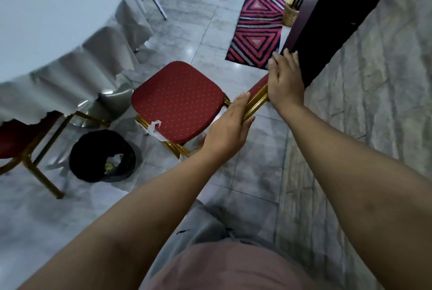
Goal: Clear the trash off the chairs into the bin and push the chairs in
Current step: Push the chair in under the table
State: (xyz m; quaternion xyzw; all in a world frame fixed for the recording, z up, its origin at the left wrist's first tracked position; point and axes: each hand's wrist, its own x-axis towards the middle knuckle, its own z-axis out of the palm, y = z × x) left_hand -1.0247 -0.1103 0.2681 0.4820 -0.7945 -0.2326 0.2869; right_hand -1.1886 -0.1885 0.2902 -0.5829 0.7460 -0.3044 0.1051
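Leftmost: round table (46,20) w/ grey cloth, second red chair (14,140) tucked partly under its edge. Below — black bin (102,156) on tile floor, bits of trash inside. Centre: red dotted chair (177,100), seat bare, gold frame, standing apart from table. Left hand (228,130) curled over gold top rail of chair back, thumb beneath. Right hand (284,81) gripping same rail further along, fingers wrapped over top. Far right — striped rug (257,30), dark wood post (327,20).
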